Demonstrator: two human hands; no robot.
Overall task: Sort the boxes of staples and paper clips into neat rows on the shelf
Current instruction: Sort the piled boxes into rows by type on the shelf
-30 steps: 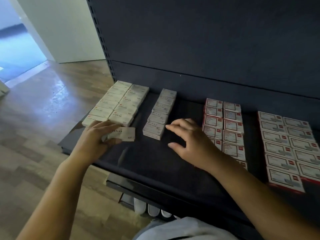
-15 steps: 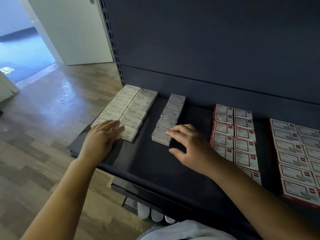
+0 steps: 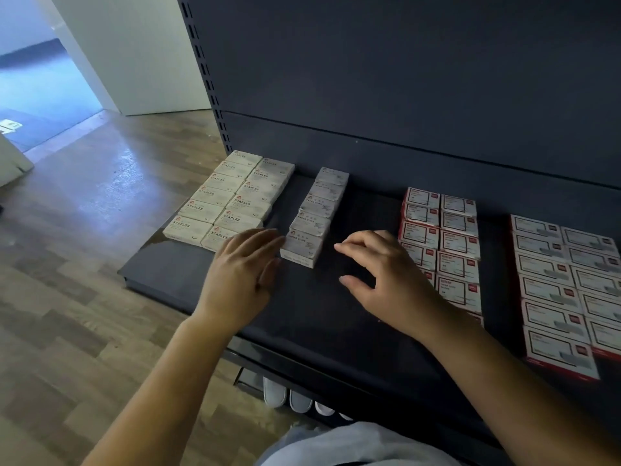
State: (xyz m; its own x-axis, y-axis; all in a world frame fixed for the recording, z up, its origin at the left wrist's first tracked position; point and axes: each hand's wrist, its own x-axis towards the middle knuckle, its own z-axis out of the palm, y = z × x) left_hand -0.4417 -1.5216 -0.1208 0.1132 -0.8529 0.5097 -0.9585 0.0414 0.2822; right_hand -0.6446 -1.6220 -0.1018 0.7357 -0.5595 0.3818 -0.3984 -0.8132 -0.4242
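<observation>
Since only the head view is given, everything is read from it: a dark shelf (image 3: 319, 317) is seen from above, with the boxes laid flat in blocks across it. At about ten o'clock from the hands, a double row of cream staples boxes (image 3: 232, 196) is set tight against the shelf's left edge; at twelve o'clock a single row of paper clips boxes (image 3: 317, 211) is laid front to back; at two o'clock a double row of red-edged boxes (image 3: 440, 237) is found, and at three o'clock a further block of red-edged boxes (image 3: 564, 287), whose print cannot be read. The left hand (image 3: 243, 270) is held flat with straight fingers, nothing gripped, its fingertips at or just short of the left side of the nearest paper clips box (image 3: 302, 247); contact cannot be confirmed. The right hand (image 3: 383, 270) is loosely curled and empty, poised just to the right of that same box, apart from it. The step in hand is judged to be the squaring of the paper clips row. For the next move, the row would need to be bracketed from both sides and nudged straight, with light, even pressure so that no box is skewed.
</observation>
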